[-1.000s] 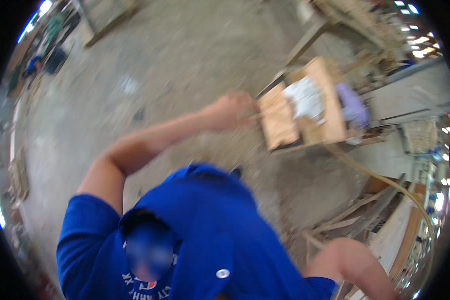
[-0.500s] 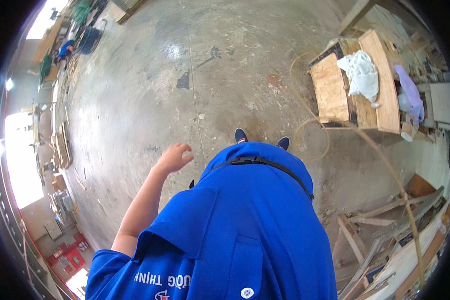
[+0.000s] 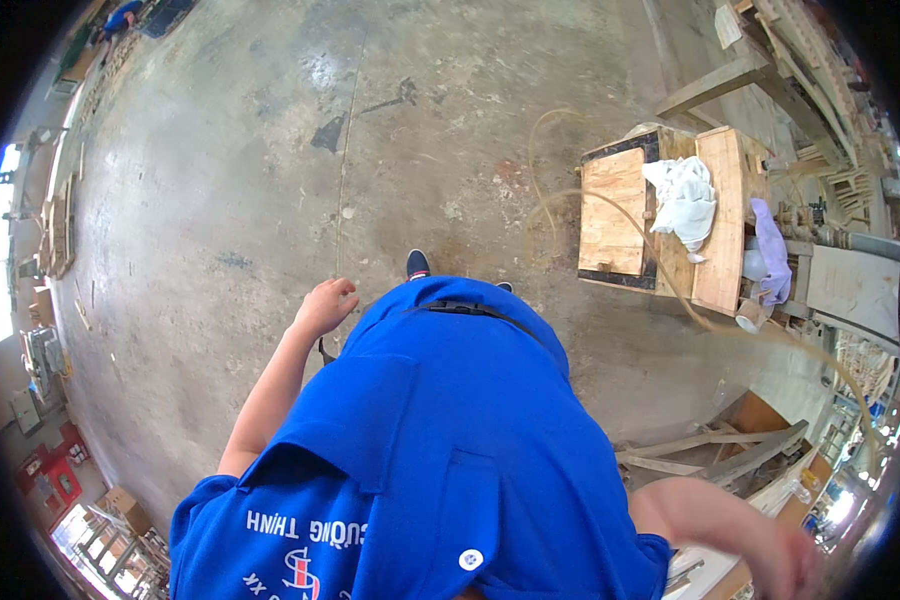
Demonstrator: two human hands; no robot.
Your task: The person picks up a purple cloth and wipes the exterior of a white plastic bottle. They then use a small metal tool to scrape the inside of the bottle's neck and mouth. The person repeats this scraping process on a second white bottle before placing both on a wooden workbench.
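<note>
In the head view, the box [image 3: 613, 215] is wooden, with black edging around a pale panel on its left side. A white cloth [image 3: 682, 200] lies crumpled on top of the box, against its raised right-hand board. Just right of the box hangs a purple cloth [image 3: 770, 250], and a pale cylinder [image 3: 750, 318] sits by the box's near right corner. A tan hose [image 3: 715, 325] loops left of the box, passes across it in this view, then curves off to its near right (its lower stretch is a little blurred).

The left hand [image 3: 328, 305], well left of the box and nearer the person, is empty, its fingers loosely bent; it is beside the blue shirt [image 3: 490, 400], above the concrete floor [image 3: 250, 200]. The right hand [image 3: 795, 565] is on the near right side of the box, well apart from it, and so smeared that I cannot tell whether it is closed or holding anything. Closest to it are the boards [image 3: 710, 580], and wood scraps [image 3: 710, 445] lie between them and the box. A dark shoe [image 3: 418, 263] is left of the box.
</note>
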